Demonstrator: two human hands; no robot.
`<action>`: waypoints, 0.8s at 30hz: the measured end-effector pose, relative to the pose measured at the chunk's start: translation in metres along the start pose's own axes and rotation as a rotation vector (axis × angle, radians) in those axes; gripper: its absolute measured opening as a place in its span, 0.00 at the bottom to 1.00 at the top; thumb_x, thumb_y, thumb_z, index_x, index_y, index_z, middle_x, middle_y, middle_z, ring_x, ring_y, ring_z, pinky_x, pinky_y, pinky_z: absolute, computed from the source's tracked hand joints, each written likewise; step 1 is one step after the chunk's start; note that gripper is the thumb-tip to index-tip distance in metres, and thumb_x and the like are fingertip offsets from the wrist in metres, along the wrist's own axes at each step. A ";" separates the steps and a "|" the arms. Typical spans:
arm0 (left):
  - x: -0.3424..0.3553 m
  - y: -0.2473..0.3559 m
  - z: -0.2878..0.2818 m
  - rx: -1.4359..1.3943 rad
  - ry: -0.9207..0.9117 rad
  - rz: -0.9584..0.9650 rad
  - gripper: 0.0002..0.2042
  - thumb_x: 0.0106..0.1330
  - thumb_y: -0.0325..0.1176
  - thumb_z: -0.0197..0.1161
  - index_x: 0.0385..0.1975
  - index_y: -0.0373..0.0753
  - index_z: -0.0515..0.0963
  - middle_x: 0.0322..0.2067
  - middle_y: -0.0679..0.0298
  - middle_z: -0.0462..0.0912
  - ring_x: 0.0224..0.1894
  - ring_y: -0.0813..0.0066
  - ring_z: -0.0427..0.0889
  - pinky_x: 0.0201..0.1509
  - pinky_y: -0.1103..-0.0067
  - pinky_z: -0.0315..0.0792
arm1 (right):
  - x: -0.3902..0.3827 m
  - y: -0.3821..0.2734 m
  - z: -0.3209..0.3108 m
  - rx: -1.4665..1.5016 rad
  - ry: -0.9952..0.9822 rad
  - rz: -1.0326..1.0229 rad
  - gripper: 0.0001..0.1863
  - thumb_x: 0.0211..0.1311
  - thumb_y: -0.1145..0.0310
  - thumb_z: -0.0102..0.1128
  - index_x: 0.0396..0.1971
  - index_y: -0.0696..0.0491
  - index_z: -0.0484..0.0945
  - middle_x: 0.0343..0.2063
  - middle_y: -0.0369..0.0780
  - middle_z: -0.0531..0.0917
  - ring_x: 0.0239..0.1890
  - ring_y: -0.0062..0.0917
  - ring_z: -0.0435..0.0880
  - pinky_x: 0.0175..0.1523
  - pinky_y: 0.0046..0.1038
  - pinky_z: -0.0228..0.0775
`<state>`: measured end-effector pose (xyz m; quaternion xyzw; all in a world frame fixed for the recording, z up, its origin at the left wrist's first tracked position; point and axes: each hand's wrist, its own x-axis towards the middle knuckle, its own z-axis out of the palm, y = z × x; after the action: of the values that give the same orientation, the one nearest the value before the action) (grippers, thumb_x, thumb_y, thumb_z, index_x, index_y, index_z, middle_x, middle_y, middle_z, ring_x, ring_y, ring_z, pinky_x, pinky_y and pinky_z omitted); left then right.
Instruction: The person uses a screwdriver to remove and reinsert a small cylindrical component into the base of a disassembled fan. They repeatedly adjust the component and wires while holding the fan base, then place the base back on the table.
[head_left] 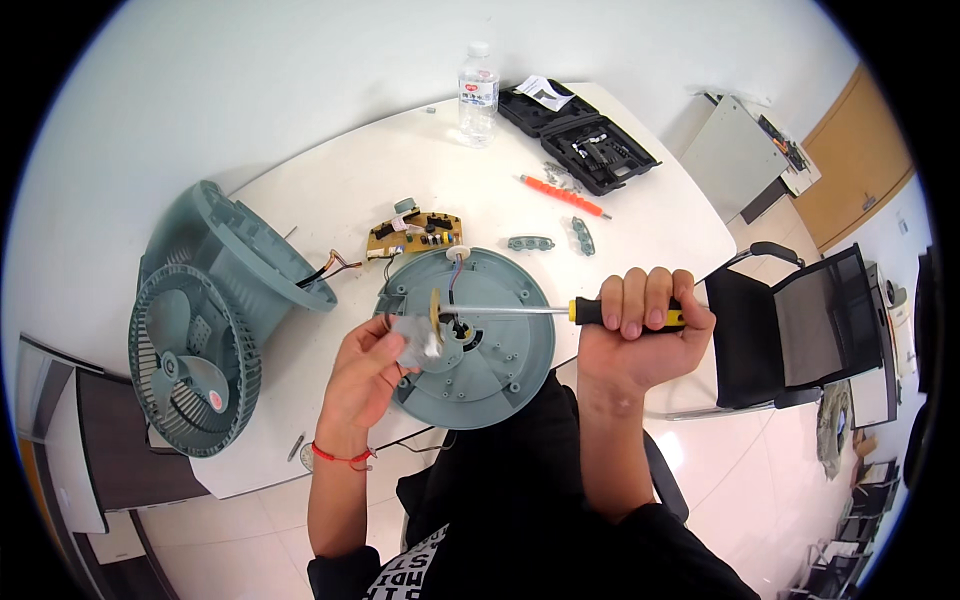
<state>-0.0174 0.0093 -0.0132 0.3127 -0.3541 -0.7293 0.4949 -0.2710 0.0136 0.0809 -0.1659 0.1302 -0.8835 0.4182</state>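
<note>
My right hand (645, 335) is wrapped round the black and yellow handle of a screwdriver (515, 310), its shaft pointing left. The tip meets a small tan board (435, 312), seen edge-on. My left hand (365, 375) pinches a silver-grey part (418, 343) attached to that board; its exact kind is unclear. Both hands are above a round grey-green fan base (515, 365), lying with its hollow side up. Wires run from its middle to a white round piece (458, 254) at the rim. Behind the base lies a circuit board (415, 235) with wires.
A grey-green fan head (195, 365) and housing (240, 250) stand at the left. Toward the back are a water bottle (478, 95), a black tool case (600, 150), an orange-handled rod (565, 196) and small green strips (530, 243). A black chair (800, 330) stands right.
</note>
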 end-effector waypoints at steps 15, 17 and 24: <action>-0.003 0.003 0.011 -0.001 0.000 -0.038 0.26 0.70 0.51 0.61 0.54 0.32 0.73 0.46 0.60 0.82 0.44 0.71 0.83 0.47 0.73 0.79 | 0.008 0.000 -0.006 0.083 -0.211 0.081 0.07 0.62 0.64 0.42 0.24 0.44 0.60 0.10 0.29 0.62 0.10 0.17 0.58 0.16 0.23 0.53; -0.005 0.005 0.014 -0.010 0.054 -0.037 0.24 0.71 0.50 0.60 0.52 0.33 0.74 0.45 0.60 0.83 0.42 0.71 0.83 0.44 0.74 0.80 | 0.008 0.001 -0.007 0.106 -0.229 0.117 0.07 0.63 0.63 0.42 0.25 0.44 0.60 0.10 0.29 0.62 0.10 0.17 0.57 0.16 0.23 0.52; -0.003 0.015 0.017 0.037 0.131 -0.026 0.18 0.71 0.48 0.60 0.44 0.36 0.77 0.39 0.63 0.83 0.36 0.75 0.82 0.34 0.78 0.77 | 0.012 -0.001 -0.013 0.225 -0.345 0.201 0.06 0.64 0.64 0.42 0.26 0.45 0.61 0.11 0.30 0.62 0.10 0.18 0.58 0.16 0.24 0.54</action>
<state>-0.0231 0.0118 0.0090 0.3734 -0.3303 -0.7071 0.5015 -0.2834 0.0061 0.0718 -0.2530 -0.0268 -0.8048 0.5362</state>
